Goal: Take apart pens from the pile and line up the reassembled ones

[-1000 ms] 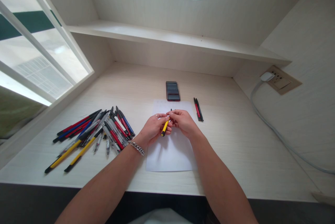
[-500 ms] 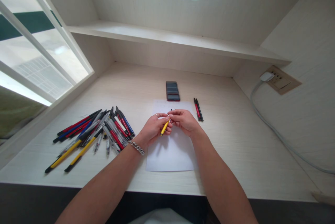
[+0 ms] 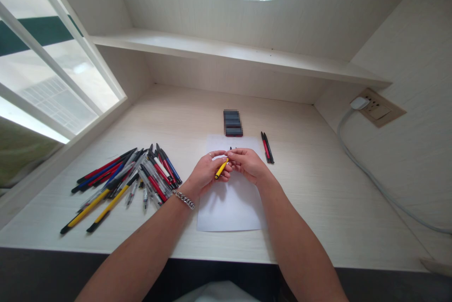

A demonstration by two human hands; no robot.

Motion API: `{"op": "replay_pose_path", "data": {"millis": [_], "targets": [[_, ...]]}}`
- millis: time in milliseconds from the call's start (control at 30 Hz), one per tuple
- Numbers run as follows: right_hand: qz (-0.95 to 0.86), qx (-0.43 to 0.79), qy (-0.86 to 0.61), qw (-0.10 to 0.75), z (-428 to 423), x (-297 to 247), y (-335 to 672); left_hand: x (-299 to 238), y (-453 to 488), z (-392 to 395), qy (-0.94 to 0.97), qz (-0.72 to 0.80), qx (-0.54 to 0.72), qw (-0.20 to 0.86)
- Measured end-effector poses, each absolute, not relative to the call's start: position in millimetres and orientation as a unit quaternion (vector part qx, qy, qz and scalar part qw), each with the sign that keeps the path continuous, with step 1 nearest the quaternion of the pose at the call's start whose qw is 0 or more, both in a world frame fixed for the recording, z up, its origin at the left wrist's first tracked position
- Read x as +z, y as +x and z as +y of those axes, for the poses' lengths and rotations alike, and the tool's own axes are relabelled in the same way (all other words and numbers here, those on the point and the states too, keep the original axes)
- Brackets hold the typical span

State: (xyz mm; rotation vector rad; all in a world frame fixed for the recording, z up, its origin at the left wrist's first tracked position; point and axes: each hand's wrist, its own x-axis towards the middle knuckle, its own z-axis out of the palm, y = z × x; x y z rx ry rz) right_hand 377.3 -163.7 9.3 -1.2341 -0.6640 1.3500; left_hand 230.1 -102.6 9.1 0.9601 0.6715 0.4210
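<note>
A yellow pen (image 3: 221,168) is held between both hands above a white sheet of paper (image 3: 231,203). My left hand (image 3: 205,172), with a chain bracelet on its wrist, is closed round the yellow barrel. My right hand (image 3: 247,163) pinches the pen's upper end with its fingertips; a thin dark tip pokes out just above the fingers. The two hands touch each other over the upper half of the sheet.
A pile of several red, blue, black and yellow pens (image 3: 130,177) lies to the left on the desk (image 3: 318,189). Two pens, red and black (image 3: 267,147), lie right of the paper. A dark phone (image 3: 233,122) sits behind it. A wall socket (image 3: 376,106) with cable is at the right.
Both hands stay over the paper. The yellow pen has tilted and shifted slightly up and left in the fingers.
</note>
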Motion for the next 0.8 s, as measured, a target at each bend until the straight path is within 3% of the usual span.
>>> {"op": "replay_pose_path", "data": {"millis": [333, 500, 667, 800], "targets": [[-0.281, 0.570, -0.507, 0.582, -165, 10, 379, 8, 228, -102, 0.458, 0.287, 0.183, 0.821], [-0.288, 0.460, -0.584, 0.603, -161, 4, 389, 8, 227, -102, 0.465, 0.283, 0.175, 0.820], [-0.382, 0.226, -0.772, 0.455, -163, 1, 410, 5, 228, -103, 0.482, 0.287, 0.184, 0.807], [-0.431, 0.154, -0.820, 0.344, -165, 1, 413, 2, 230, -103, 0.486, 0.294, 0.210, 0.796]]}}
